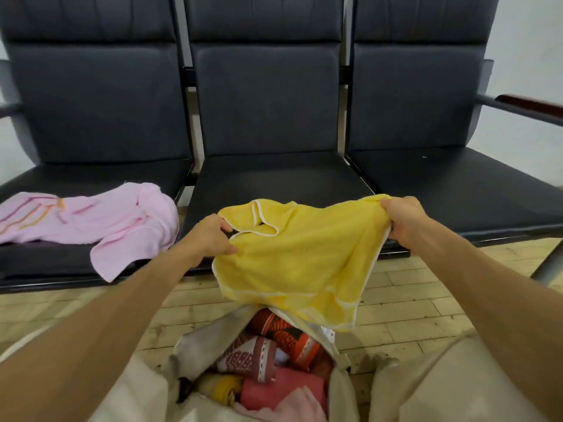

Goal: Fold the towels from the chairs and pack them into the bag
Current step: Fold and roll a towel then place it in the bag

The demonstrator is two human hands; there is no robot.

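Observation:
A yellow towel with white edging hangs spread between my hands in front of the middle chair. My left hand pinches its left edge and my right hand grips its upper right corner. The towel's lower edge droops over the open beige bag on the floor below. Inside the bag lie several folded towels in red, maroon, pink and yellow. A crumpled pink towel lies on the left chair's seat, one corner hanging over the front edge.
Three dark padded chairs stand in a row; the right chair has a wooden armrest at its far side. Pale wood flooring runs under them. My knees in light trousers flank the bag.

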